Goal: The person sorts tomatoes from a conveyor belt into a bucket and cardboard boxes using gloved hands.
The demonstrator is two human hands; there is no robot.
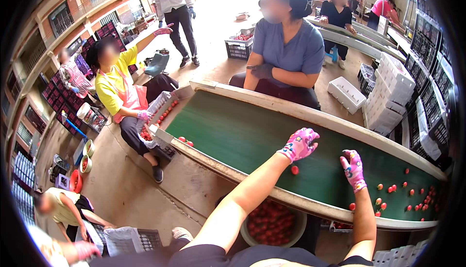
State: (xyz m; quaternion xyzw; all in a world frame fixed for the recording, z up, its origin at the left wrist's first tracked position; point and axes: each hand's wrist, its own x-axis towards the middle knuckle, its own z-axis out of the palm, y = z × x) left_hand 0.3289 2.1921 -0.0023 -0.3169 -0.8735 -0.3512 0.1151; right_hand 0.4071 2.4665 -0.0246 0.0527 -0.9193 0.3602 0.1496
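Observation:
A green conveyor belt [233, 128] in a pale frame runs across in front of me. My left hand [301, 144], in a pink patterned glove, is over the middle of the belt with its fingers curled; whether it holds anything is hidden. Just below it lies a red cherry tomato [295, 170]. My right hand [354, 168], in a matching glove, is farther right above the belt, thumb and fingers apart, with no object visible in it. Several cherry tomatoes [392, 188] are scattered on the belt to its right. Under the near rail stands a round tub [244, 230] of red tomatoes.
A person in a blue shirt sits across the belt, and one in a yellow shirt at its left end beside a lined crate [165, 148]. White foam boxes [387, 85] are stacked at right. The belt's near rail [218, 163] passes below my forearms.

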